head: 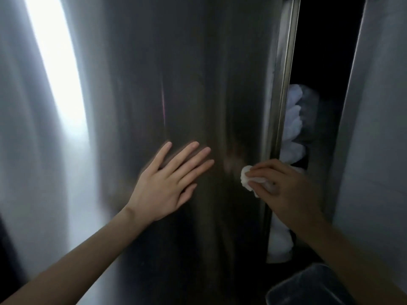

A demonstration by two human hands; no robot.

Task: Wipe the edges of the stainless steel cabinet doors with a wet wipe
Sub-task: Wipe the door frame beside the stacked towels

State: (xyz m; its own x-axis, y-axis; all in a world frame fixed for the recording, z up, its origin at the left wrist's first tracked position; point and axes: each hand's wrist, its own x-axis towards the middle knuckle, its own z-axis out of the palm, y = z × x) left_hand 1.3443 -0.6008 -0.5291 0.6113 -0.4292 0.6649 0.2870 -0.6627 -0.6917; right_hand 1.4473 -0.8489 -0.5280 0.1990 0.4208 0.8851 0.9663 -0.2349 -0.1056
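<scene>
Cabinet door [176, 84] edge wiping is underway: my right hand [284, 186] pinches the wet wipe [246, 180] beside the edge [284, 84]; my left hand [169, 181] presses flat, fingers straight. Next, I run the wipe along that edge.

Left door [176, 84]: occupies the centre. Left hand [167, 183] lies flat on its face, low down. Right hand [284, 188], to the right of the left hand, holds the wipe [246, 179] against the same face, just beside the door's right edge [284, 95]. Right of that edge is a gap, with bundled cloth [293, 119] inside it, behind the edge and partly hidden by the right hand. Right door [378, 128] stands beyond the gap. A container [308, 285] sits below the gap, nearer the viewer.
</scene>
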